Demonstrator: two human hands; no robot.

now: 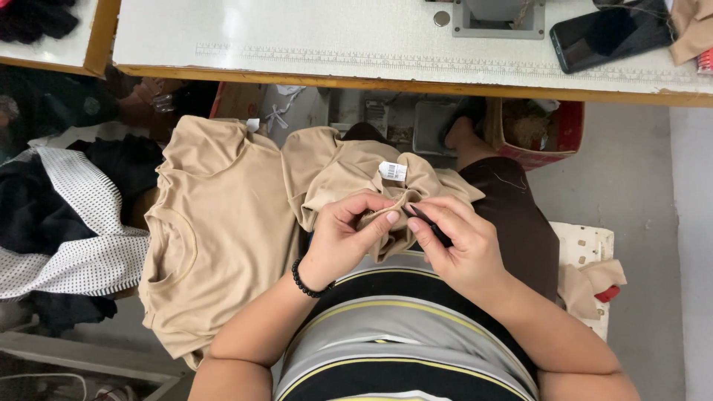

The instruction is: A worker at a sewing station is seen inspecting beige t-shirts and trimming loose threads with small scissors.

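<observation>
The left hand (347, 234) pinches a bunched fold of a beige shirt (349, 174) between thumb and fingertips, just over the lap. The right hand (457, 241) touches the same fold and grips a small dark tool (431, 223) whose kind cannot be told. The shirt is soft, matte, crumpled, with a white tag (393, 171) on top. A 2nd beige shirt (215, 238) lies flat to the left, its round neckline showing. A black bead bracelet (304, 281) circles the left wrist. Beyond, the white table (297, 37) carries a dark phone (609, 33).
</observation>
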